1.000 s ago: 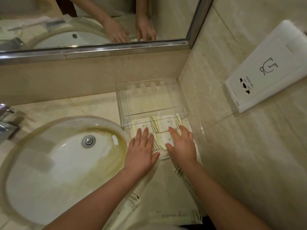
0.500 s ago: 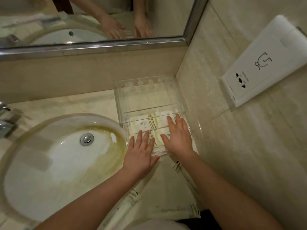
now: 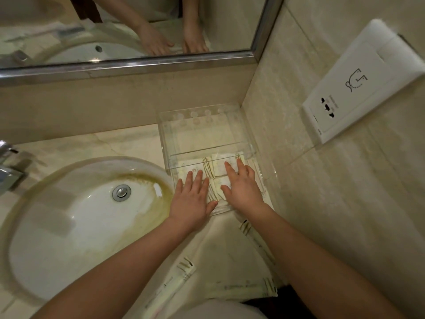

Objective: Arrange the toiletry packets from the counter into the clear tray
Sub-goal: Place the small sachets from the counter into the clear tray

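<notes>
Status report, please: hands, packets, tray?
Left hand and right hand flat on packets in clear tray. Long packets on counter. Nothing blocking.

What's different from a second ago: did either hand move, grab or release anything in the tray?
Little changed. The right hand slid slightly farther into the clear plastic tray, its fingers now lying flat on the far white packet. The left hand stayed flat on the near-left packets. Nothing was picked up or let go. The long packets on the beige counter and the tray itself have not shifted.
</notes>
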A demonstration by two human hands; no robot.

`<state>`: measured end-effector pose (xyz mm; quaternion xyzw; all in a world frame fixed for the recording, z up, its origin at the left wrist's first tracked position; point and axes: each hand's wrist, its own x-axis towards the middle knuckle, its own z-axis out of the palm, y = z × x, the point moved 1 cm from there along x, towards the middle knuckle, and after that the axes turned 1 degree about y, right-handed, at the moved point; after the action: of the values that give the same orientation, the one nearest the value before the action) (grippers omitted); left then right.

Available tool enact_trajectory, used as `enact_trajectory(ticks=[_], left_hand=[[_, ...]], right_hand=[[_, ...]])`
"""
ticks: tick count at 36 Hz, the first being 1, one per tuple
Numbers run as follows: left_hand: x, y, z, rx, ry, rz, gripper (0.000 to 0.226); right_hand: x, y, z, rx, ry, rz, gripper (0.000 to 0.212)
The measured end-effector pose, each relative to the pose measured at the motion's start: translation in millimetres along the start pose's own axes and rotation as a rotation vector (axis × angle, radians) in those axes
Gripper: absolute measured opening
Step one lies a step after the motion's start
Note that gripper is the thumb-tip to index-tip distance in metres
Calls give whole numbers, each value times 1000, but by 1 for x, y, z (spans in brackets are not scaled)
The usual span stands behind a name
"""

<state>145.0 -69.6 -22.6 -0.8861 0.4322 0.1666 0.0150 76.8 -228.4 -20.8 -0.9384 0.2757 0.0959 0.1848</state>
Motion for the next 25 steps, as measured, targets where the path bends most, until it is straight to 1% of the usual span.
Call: enact_trajectory(ticks=[4,6,10,13,15,17,20,22,25], left_hand=[[-3,1,-1,-10,13,-3,76],[-5,3,-1,-49,30,10,75],[-18,9,-2,-168,77,90,68],[-30,11,-2,-252,149,158,60],[-43,14,-1,-322,205,185,55],[-57,16,-1,-419,255,182,50],[-83,13,3,-539,330,96,42],[-104,7,8,-580,358,10,36],[-136,-3,21,-562,381,-102,30]], right_hand=[[-3,2,-3,16,-35,-27,69],[-8,2,-7,54,-20,-31,66],[-34,3,-16,159,118,3,58],[-67,7,-19,244,277,20,47],[-96,13,-16,246,342,83,43],[-121,21,-8,209,306,171,43],[-146,36,8,80,144,272,53],[-156,44,15,41,87,332,56],[-163,49,22,-19,55,337,56]])
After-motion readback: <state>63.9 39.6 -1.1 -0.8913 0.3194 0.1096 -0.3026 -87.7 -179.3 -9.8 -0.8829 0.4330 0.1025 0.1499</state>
